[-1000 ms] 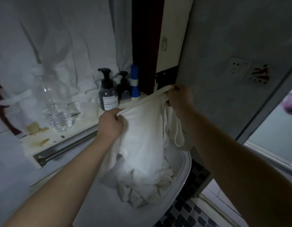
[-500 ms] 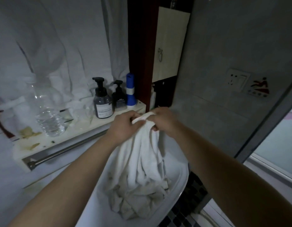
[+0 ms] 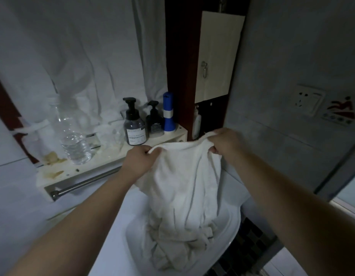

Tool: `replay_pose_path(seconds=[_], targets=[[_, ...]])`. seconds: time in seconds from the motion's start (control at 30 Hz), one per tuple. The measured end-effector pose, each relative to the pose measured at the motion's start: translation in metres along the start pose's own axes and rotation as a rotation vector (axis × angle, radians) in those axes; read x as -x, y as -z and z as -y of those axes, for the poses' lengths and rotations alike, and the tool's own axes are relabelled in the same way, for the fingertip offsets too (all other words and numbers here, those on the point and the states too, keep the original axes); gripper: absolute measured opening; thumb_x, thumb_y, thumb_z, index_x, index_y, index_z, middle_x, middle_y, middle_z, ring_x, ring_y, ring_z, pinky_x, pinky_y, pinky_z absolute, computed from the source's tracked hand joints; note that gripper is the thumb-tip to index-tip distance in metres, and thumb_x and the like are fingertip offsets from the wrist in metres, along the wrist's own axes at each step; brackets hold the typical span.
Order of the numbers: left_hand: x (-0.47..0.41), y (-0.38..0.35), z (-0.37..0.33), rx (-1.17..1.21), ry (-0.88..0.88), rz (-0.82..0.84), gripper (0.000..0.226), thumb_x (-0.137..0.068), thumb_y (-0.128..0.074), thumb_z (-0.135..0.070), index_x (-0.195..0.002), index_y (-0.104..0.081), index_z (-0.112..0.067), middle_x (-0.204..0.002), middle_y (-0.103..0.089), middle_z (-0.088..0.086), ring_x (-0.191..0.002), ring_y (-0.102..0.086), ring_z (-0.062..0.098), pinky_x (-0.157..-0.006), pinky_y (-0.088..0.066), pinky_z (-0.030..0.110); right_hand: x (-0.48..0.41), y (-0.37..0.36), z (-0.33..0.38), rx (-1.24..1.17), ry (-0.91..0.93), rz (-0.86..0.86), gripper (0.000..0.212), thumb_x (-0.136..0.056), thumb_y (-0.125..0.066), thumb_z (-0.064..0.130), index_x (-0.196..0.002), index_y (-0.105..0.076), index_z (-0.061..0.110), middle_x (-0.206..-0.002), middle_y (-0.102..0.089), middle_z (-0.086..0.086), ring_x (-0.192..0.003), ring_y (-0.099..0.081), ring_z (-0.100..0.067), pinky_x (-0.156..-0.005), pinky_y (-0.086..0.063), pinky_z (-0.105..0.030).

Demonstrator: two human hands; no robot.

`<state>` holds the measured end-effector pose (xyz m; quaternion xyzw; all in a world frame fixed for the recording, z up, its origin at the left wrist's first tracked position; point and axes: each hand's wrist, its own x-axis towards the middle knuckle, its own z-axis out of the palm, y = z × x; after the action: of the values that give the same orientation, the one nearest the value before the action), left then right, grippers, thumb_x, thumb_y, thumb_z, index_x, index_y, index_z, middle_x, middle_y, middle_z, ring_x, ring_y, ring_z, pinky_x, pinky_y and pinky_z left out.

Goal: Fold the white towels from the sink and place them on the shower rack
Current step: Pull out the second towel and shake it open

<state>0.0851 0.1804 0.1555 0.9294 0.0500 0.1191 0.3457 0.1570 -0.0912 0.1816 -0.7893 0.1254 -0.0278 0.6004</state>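
A white towel [image 3: 184,176] hangs stretched between my two hands above the white sink [image 3: 230,232]. My left hand [image 3: 137,163] grips its upper left corner. My right hand [image 3: 225,143] grips its upper right edge, slightly higher and farther back. The towel's lower part trails down into a crumpled heap of white towels [image 3: 178,248] lying in the sink bowl. No shower rack is in view.
A shelf [image 3: 97,166] with a metal rail [image 3: 87,182] runs behind the sink, carrying a clear water bottle [image 3: 75,140], two dark pump bottles [image 3: 135,126] and a blue can [image 3: 168,114]. A grey wall with a socket [image 3: 307,100] stands right.
My hands were bunched together on the towel's top half a second ago; they have now drawn apart, spreading the upper edge wide. The camera has also shifted slightly.
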Motion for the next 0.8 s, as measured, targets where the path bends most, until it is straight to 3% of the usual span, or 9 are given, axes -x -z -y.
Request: replay_pose_path(seconds=[0.1,0.17,0.27,0.33,0.4,0.53,0.67,0.8], targets=[[-0.002,-0.007,-0.021,0.06,-0.083,0.043,0.047,-0.096,-0.058,-0.048,-0.069,-0.065,-0.009,-0.058,-0.062,0.009,-0.053,-0.06,0.017,-0.054,-0.044,0.03,0.027,-0.013,0.004,0.082,0.111,0.302,0.034,-0.085,-0.073,0.011,-0.118,-0.068,0.021,-0.077,-0.071,-0.009,-0.042,-0.062,-0.015,-0.041,-0.047,-0.021],[-0.003,-0.014,-0.037,0.105,-0.086,0.064,0.044,-0.097,-0.057,-0.046,-0.07,-0.066,-0.012,-0.051,-0.063,0.005,-0.045,-0.059,0.011,-0.053,-0.046,0.028,0.047,-0.024,0.008,0.149,0.175,0.473,0.041,-0.083,-0.076,0.015,-0.122,-0.066,0.023,-0.08,-0.07,-0.005,-0.044,-0.063,-0.012,-0.042,-0.047,-0.021],[-0.007,-0.025,-0.054,0.355,0.135,0.119,0.034,-0.094,-0.06,-0.042,-0.079,-0.067,-0.012,-0.055,-0.064,0.002,-0.043,-0.055,0.012,-0.046,-0.039,0.024,0.06,-0.036,0.01,0.215,0.249,0.419,0.032,-0.089,-0.073,0.015,-0.119,-0.067,0.018,-0.098,-0.06,0.008,-0.049,-0.064,-0.007,-0.046,-0.052,-0.022],[-0.008,-0.028,-0.06,0.595,0.297,0.204,0.025,-0.092,-0.067,-0.035,-0.1,-0.069,-0.01,-0.076,-0.072,0.007,-0.058,-0.064,0.015,-0.048,-0.048,0.024,0.06,-0.036,0.008,0.207,0.268,0.374,0.027,-0.089,-0.073,0.015,-0.116,-0.069,0.014,-0.107,-0.063,0.004,-0.07,-0.068,-0.009,-0.055,-0.055,-0.023],[-0.009,-0.03,-0.063,0.876,0.361,0.246,0.027,-0.092,-0.072,-0.019,-0.116,-0.057,-0.016,-0.095,-0.073,0.012,-0.073,-0.073,0.016,-0.058,-0.058,0.027,0.06,-0.033,0.007,0.186,0.293,0.331,0.019,-0.087,-0.075,0.017,-0.106,-0.071,0.014,-0.111,-0.067,-0.003,-0.086,-0.07,-0.017,-0.06,-0.056,-0.025],[-0.01,-0.031,-0.065,1.18,0.372,0.271,0.022,-0.099,-0.055,0.003,-0.11,-0.068,-0.011,-0.084,-0.076,0.011,-0.061,-0.071,0.01,-0.054,-0.057,0.021,0.059,-0.027,0.01,0.055,0.309,0.286,0.017,-0.085,-0.076,0.009,-0.087,-0.07,0.024,-0.099,-0.071,-0.005,-0.067,-0.068,-0.008,-0.055,-0.053,-0.02],[-0.004,-0.034,-0.061,1.179,0.172,0.362,0.036,-0.093,-0.054,0.013,-0.104,-0.074,-0.015,-0.1,-0.077,0.017,-0.088,-0.076,0.022,-0.075,-0.061,0.029,0.06,-0.025,0.01,-0.068,0.272,0.295,0.018,-0.091,-0.067,0.002,-0.089,-0.07,0.019,-0.085,-0.073,-0.003,-0.062,-0.068,-0.011,-0.057,-0.058,-0.026],[0.003,-0.038,-0.061,0.785,-0.176,0.195,0.035,-0.081,-0.078,-0.007,-0.097,-0.078,-0.038,-0.102,-0.078,0.0,-0.099,-0.073,0.014,-0.091,-0.056,0.03,0.06,-0.02,0.009,-0.169,0.235,0.303,0.018,-0.091,-0.067,0.0,-0.091,-0.069,0.017,-0.086,-0.072,-0.009,-0.07,-0.072,-0.018,-0.065,-0.062,-0.037]])
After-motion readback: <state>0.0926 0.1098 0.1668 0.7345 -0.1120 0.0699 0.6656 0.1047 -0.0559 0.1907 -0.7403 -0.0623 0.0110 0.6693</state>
